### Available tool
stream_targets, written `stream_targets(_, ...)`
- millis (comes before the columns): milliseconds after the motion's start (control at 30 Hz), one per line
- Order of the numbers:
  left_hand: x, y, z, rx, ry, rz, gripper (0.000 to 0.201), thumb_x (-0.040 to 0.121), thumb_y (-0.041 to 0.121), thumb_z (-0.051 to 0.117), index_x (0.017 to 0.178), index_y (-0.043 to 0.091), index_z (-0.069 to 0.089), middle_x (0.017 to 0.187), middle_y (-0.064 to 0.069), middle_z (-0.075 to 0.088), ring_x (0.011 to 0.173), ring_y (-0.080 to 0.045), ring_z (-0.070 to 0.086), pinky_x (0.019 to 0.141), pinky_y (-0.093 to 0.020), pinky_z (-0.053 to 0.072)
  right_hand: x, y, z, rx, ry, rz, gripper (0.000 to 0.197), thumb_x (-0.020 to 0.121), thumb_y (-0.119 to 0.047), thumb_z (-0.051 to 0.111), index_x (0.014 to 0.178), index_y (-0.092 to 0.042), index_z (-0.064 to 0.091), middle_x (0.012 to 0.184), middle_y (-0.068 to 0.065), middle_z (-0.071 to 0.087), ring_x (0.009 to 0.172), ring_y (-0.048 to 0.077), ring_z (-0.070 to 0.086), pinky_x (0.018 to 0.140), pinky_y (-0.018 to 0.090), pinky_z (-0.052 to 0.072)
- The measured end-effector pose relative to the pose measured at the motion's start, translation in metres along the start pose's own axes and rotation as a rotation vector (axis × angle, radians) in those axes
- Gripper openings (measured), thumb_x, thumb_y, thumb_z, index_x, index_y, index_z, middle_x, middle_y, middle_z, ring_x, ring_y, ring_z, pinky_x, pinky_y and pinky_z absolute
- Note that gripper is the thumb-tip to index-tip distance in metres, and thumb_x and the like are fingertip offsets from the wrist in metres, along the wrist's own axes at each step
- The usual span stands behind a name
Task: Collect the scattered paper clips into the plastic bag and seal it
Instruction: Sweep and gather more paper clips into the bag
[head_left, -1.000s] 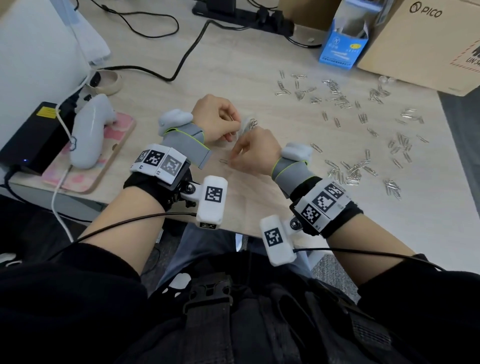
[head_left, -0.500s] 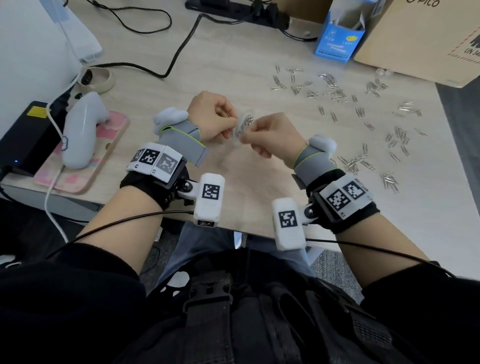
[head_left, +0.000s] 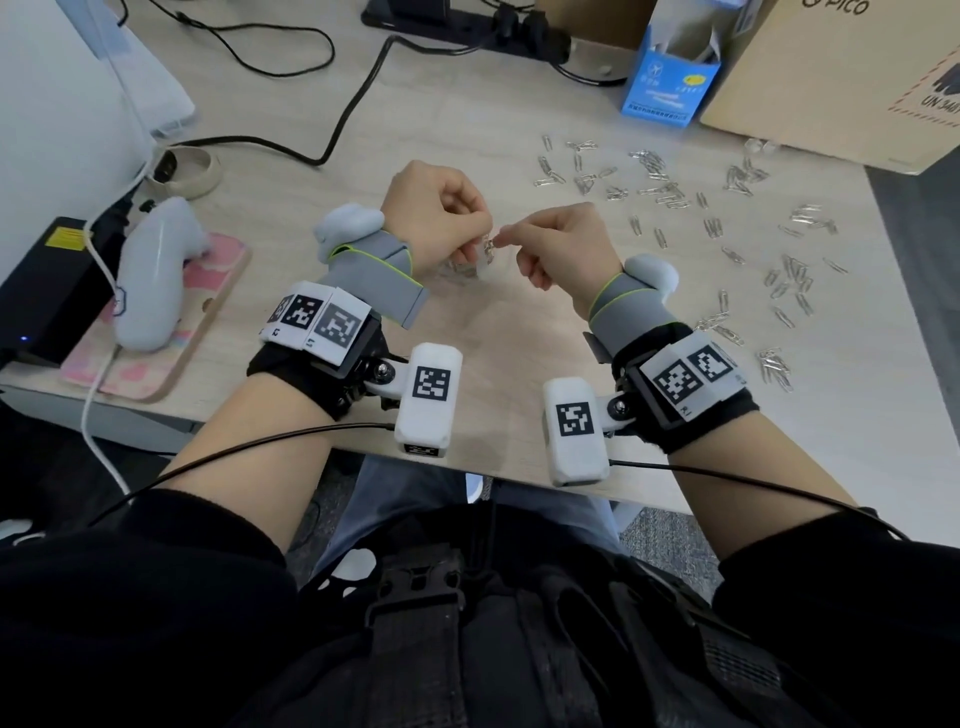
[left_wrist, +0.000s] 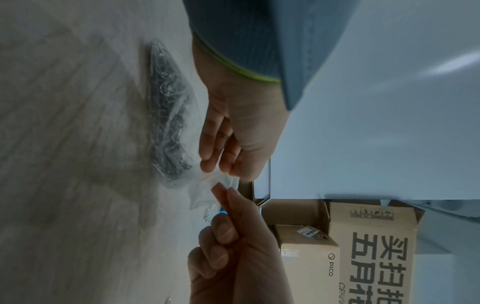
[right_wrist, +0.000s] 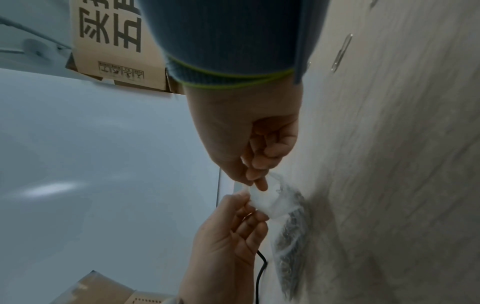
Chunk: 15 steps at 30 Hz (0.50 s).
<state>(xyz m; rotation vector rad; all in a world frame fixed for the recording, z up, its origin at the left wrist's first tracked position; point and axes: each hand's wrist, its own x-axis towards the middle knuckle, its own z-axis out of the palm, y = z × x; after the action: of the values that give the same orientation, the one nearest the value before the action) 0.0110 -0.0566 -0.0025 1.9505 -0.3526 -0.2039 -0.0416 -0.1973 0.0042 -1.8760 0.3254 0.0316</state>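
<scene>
Left hand (head_left: 441, 218) pinches the small clear plastic bag (left_wrist: 168, 115) of clips above the pale wood surface (head_left: 519, 338); right hand (head_left: 561, 244) pinches its mouth. Filling step, likely; many silver paper clips (head_left: 665, 192) lie scattered right—next grab more.

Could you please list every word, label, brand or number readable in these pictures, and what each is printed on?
"PICO": cardboard box, also on a box in the left wrist view.
"UN 348", cut off: same cardboard box.
Large Chinese characters: tall box, partly cut off.
Blue carton, yellow sticker on the black device: print too small to read.
</scene>
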Motion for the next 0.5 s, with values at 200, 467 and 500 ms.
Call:
stream_targets(200,0.006,0.007,0.007,0.003,-0.016,0.008,0.013,0.073,0.002,0.058,0.066,0.012,0.062,0.050,0.001,0.060,0.041,-0.011,0.059,0.044,-0.022,0.050,-0.001,0.001,-0.014,0.053,0.052,0.020,0.015,0.085,-0.010,0.059,0.080,0.000,0.069,0.040,-0.002,0.048,0.029,0.009,0.037,0.037,0.016,0.030)
stream_targets(467,0.015,0.013,0.032,0.095,-0.157,0.025,0.017,0.074,0.007,0.062,0.063,0.020,0.059,0.055,0.001,0.060,0.035,-0.010,0.052,0.041,-0.014,0.037,-0.009,0.021,-0.045,0.081,0.149,0.075,0.009,0.085,-0.006,0.058,0.081,-0.003,0.066,0.056,0.005,0.054,0.036,0.007,0.048,0.041,0.014,0.039)
stream_targets(500,0.017,0.014,0.035,0.099,-0.163,0.034,0.018,0.075,0.007,0.062,0.063,0.020,0.059,0.056,0.000,0.060,0.035,-0.009,0.051,0.040,-0.014,0.037,-0.010,0.024,-0.049,0.100,0.173,0.068,0.009,0.085,-0.005,0.057,0.080,-0.005,0.065,0.058,0.004,0.055,0.039,0.007,0.050,0.043,0.015,0.042)
